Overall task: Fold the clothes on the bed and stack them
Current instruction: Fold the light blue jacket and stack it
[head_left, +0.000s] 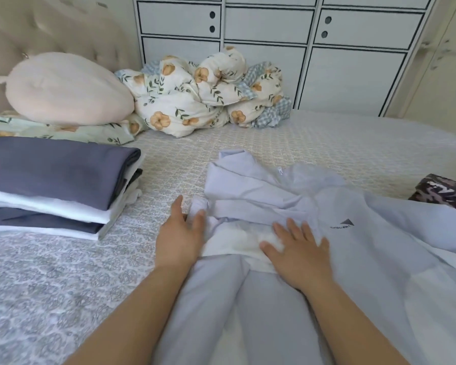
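Observation:
A pale lilac jacket (366,259) with a small dark logo and a white lining lies spread and rumpled across the bed (327,143) in front of me. My left hand (179,235) rests at its left edge, fingers straight, touching a bunched bit of fabric. Flat on the jacket's white lining lies my right hand (298,248), fingers spread. At the left stands a stack of folded clothes (53,185), grey-purple and white layers.
A camouflage-patterned garment (442,192) peeks in at the right edge. At the head of the bed are a round beige cushion (63,88), a bundled floral duvet (206,93) and a floral pillow (63,131). White cabinets (313,48) stand behind the bed.

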